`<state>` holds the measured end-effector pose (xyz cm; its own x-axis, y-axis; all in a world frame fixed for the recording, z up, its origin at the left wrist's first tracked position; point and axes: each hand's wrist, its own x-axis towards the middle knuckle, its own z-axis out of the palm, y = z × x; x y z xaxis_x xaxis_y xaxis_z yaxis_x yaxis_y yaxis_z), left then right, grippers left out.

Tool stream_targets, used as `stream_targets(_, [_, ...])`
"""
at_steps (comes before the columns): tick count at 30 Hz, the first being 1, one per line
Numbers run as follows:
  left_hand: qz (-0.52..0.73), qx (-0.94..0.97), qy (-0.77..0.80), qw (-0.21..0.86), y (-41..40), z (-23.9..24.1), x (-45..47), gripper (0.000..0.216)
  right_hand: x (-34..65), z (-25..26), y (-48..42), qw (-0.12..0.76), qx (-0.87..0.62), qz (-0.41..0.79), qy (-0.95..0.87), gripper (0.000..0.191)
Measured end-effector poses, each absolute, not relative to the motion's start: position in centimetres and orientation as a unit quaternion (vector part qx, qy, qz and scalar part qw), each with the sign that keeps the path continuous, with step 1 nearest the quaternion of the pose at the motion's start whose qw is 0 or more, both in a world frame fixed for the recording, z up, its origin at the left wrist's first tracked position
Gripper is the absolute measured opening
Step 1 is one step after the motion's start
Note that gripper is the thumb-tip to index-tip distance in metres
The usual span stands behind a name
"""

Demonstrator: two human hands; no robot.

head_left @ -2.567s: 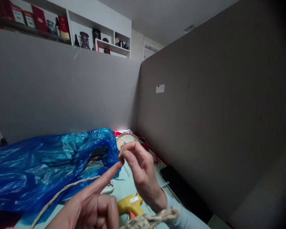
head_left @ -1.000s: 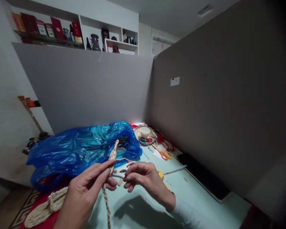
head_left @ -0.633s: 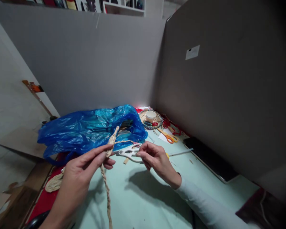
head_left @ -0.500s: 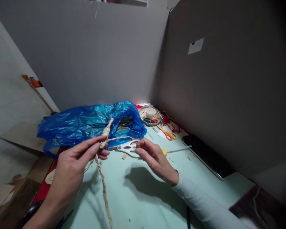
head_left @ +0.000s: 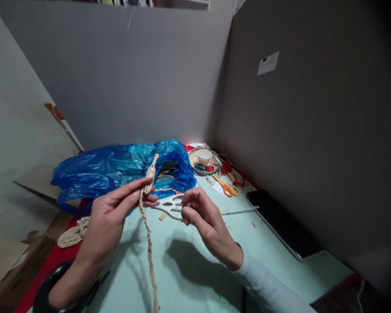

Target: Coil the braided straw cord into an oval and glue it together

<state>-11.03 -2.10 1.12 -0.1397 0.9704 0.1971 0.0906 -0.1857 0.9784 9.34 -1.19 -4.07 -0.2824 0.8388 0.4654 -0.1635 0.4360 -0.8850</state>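
My left hand (head_left: 117,204) pinches a small braided piece of beige cord (head_left: 150,173) between thumb and fingers, its narrow tip pointing up. A long braided tail (head_left: 149,243) hangs from it past the bottom edge. From the piece, a thin strand (head_left: 164,189) runs rightward toward my right hand (head_left: 207,224). That hand is closed, thumb and fingertips curled together; whatever they pinch is too small to make out. Behind its fingertips lie white-handled scissors (head_left: 172,208) on the pale green tabletop (head_left: 133,269), their blades partly hidden by my left fingers.
A blue plastic bag (head_left: 97,167) lies at the back left. Behind stand a woven tray (head_left: 193,167) and white cup (head_left: 204,156); orange-handled scissors (head_left: 227,190) are nearer. A dark-screened tablet (head_left: 283,224) rests at right. Coiled beige cord (head_left: 71,237) sits at left. Grey panels (head_left: 150,74) enclose the back.
My left hand and the braided piece have shifted slightly up and right. My right hand has moved a little left, its fingers still curled. The camera view has shifted, showing more of the coiled cord.
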Motion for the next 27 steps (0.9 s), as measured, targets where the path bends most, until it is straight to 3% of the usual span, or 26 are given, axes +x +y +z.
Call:
stream_targets(7, [0.540, 0.581, 0.543, 0.274, -2.6, 0.7, -10.0, 0.024, 9.3, -4.0, -1.9, 0.573, -0.265, 0.480, -0.609, 0.008])
stream_targets(12, [0.504, 0.722, 0.474, 0.026, -2.6, 0.0, -10.2, 0.027, 9.7, -3.6, -2.5, 0.539, -0.282, 0.473, -0.637, 0.005])
stream_targets(15, [0.461, 0.772, 0.435, -0.037, -2.5, -0.1, -10.7, 0.032, 10.3, -2.8, -2.7, 0.507, -0.301, 0.476, -0.653, 0.001])
stream_targets(19, [0.392, 0.802, 0.404, -0.199, -2.3, 0.4, -11.0, 0.025, 10.7, -2.0, -2.8, 0.513, -0.310, 0.453, -0.660, 0.003])
stream_targets(21, [0.367, 0.816, 0.397, -0.204, -2.2, 0.5, -11.2, 0.022, 10.8, -1.9, -2.9, 0.518, -0.313, 0.435, -0.666, 0.008])
stream_targets(27, [0.323, 0.850, 0.407, -0.088, -1.7, 0.4, -11.6, 0.014, 10.4, -2.6, -2.6, 0.565, -0.308, 0.398, -0.654, 0.011])
